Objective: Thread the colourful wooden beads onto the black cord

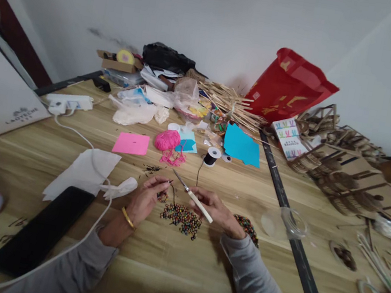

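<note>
My left hand (147,197), with a gold bangle at the wrist, pinches the end of a thin black cord (173,194); a few beads (162,196) lie at its fingers. My right hand (215,211) holds a pair of white-handled scissors (200,205), the blades pointing up and left towards the left fingertips. Below and between the hands lies a pile of small multicoloured beads (183,219). More beads (247,227) sit beside the right wrist, partly hidden by it. Beyond the hands stands a spool of black cord (212,157), its cord trailing towards me.
Pink yarn (167,140), a pink paper (131,143) and blue sheets (242,145) lie beyond the hands. A black phone (42,228) and white cable (92,226) are at left. Woven baskets (348,177) and a red bag (289,89) stand at right.
</note>
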A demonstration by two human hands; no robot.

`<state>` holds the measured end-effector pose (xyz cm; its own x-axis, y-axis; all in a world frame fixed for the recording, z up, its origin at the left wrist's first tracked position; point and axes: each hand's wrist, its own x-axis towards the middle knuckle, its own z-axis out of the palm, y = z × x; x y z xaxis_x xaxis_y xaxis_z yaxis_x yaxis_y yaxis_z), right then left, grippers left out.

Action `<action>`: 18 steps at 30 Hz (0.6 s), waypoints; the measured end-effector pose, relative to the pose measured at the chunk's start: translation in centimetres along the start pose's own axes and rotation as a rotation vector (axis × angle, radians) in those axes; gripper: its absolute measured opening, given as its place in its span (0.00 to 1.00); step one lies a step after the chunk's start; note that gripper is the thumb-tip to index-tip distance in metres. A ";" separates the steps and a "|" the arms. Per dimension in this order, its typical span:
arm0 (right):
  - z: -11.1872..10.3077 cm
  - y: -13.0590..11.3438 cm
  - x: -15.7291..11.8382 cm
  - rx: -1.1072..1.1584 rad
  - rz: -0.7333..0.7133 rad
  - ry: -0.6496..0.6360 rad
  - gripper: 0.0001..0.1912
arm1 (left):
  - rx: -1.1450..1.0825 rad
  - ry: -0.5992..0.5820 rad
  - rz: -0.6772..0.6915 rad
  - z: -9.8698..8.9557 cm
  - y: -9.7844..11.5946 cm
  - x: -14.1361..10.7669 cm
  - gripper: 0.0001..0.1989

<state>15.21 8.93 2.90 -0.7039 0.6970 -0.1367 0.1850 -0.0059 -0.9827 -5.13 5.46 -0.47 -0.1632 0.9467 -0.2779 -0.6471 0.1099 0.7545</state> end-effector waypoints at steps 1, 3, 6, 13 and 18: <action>0.0 -0.2 0.0 -0.046 -0.018 0.004 0.24 | -0.012 0.000 -0.012 0.0 0.0 0.0 0.10; 0.1 -0.6 -0.2 -0.152 -0.058 0.004 0.22 | -0.034 -0.002 -0.029 0.0 -0.1 0.1 0.10; 0.2 -1.1 -0.4 -0.260 -0.084 -0.018 0.19 | -0.061 -0.022 -0.036 -0.1 -0.1 0.1 0.09; -0.4 -1.5 -0.9 -0.318 -0.054 -0.039 0.20 | -0.083 -0.072 -0.038 -0.3 -0.2 0.3 0.08; -1.8 -1.0 -1.0 -0.283 -0.057 -0.102 0.23 | -0.037 -0.069 0.042 -0.1 -0.2 0.4 0.10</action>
<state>16.96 9.58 4.20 -0.7811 0.6150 -0.1083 0.3170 0.2411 -0.9173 -5.16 5.79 -0.85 -0.1396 0.9690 -0.2037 -0.6683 0.0595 0.7415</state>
